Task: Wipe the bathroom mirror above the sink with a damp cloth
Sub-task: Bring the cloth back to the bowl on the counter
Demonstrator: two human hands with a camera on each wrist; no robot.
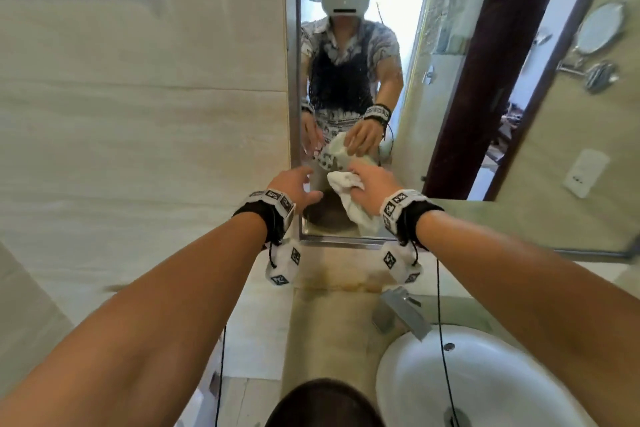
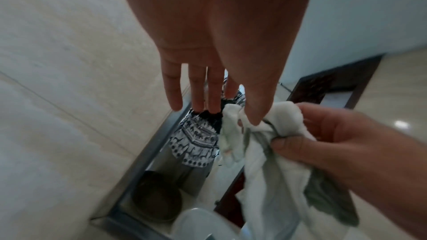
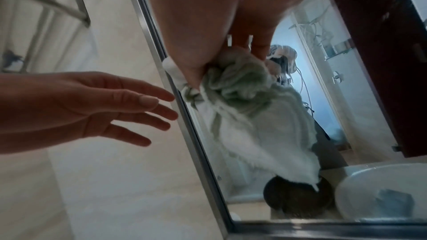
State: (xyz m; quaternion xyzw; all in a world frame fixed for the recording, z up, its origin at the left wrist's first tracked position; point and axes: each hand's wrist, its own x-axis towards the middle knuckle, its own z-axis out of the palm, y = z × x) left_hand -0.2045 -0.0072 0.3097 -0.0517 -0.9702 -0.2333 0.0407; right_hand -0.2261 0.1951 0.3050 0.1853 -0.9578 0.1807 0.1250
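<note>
- Your right hand point(image 1: 372, 189) is bunched tight around the cloth point(image 1: 349, 204), centre of the head view, with a long tail hanging below the fist.
- The cloth sits at the lower left corner of the mirror point(image 1: 353, 55); whether it presses on the glass or hovers just off it, you cannot tell from these views.
- Your left hand point(image 1: 294, 189) hangs empty with fingers spread and relaxed, just left of the cloth, over the mirror's metal frame point(image 1: 293, 80).
- Spatter shows on the glass higher up, in the upper middle of the head view, so most of the wiping looks undone.
- Risk: only a small wad sits under your fingers; it may smear in narrow streaks unless you flatten it.
- Risk: the dangling tail may drag over the frame edge or drip onto the counter point(image 1: 332, 308) and the sink point(image 1: 485, 374) at lower right.
- Risk: the bare left fingertips are near the glass and could leave prints.
- Risk: reaching upward may pull the wrist cables against the tap point(image 1: 401, 314).
</note>
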